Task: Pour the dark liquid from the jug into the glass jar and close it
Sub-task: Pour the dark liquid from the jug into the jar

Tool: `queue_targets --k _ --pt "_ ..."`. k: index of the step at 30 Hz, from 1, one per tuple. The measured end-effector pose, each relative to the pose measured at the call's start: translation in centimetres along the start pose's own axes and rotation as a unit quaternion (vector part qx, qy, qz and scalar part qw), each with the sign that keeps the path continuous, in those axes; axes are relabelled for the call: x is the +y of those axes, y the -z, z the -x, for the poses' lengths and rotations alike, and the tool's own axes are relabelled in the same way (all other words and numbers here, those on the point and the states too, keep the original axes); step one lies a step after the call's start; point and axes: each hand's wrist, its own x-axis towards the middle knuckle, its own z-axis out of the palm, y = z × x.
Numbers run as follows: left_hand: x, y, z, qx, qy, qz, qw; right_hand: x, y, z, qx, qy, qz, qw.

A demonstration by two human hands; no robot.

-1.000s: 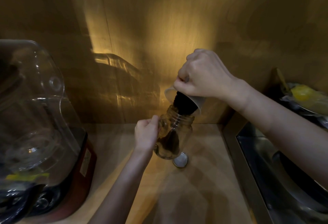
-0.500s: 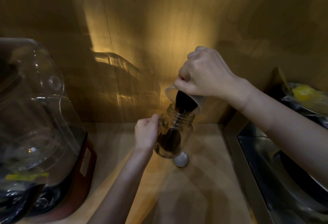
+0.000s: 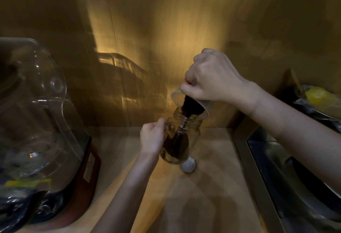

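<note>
Tabletop (image 3: 212,196) of pale wood fills the lower middle of the view, lit warm against a wooden back wall (image 3: 166,20). On its left stands a large blender (image 3: 42,140) with a clear domed cover and a dark red base. Along the right edge runs a steel sink (image 3: 295,186), and above it sits a dish with something yellow (image 3: 317,95).

The right hand (image 3: 212,77) comes in from the right, its grip closed around the jug (image 3: 193,103), which is a small clear cup-like vessel tipped steeply with its mouth down and to the left. The jug sits just under the curled fingers, its rim over the jar's opening. Dark liquid (image 3: 188,111) runs from it in a stream into the glass jar (image 3: 181,137).

The left hand (image 3: 152,137) is curled in a closed grip against the jar's left side, just below its neck. The jar leans slightly, partly filled with dark liquid; whether its base rests on the tabletop cannot be told.

A round metal lid (image 3: 187,165) lies flat on the tabletop, just beside the jar's base on its near right.
</note>
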Motion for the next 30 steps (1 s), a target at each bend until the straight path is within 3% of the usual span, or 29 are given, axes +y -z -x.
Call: queue_targets --k 30 --pt "0.58 -0.07 0.60 0.002 0.011 0.009 1.000 -0.30 0.47 -0.04 0.000 0.026 -0.004 1.000"
